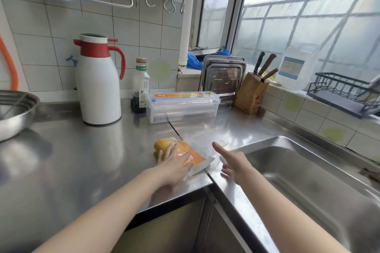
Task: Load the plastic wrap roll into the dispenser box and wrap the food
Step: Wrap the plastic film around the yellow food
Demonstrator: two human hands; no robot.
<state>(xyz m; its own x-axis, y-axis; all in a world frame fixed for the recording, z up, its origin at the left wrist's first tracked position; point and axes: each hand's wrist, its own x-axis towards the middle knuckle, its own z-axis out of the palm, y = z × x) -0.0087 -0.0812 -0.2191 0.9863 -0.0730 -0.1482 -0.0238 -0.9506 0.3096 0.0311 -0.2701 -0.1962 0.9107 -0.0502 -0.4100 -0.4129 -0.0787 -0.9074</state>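
A clear plastic dispenser box (183, 106) with an orange label on its lid stands shut at the back of the steel counter, a roll visible inside. A sheet of clear wrap (200, 129) runs from it toward me. The food (164, 144), a yellow-orange item in an orange packet, lies near the counter's front edge with wrap over and around it. My left hand (174, 165) lies flat on the packet, fingers spread. My right hand (232, 162) hovers just right of it, fingers spread, index pointing forward, at the wrap's edge; whether it touches the film is unclear.
A white and red thermos jug (98, 82) and a dark sauce bottle (141, 86) stand behind. A steel bowl (14, 113) sits at far left. Steel trays (223, 76) and a knife block (251, 94) are at back right. The sink (308, 170) is right of my hands.
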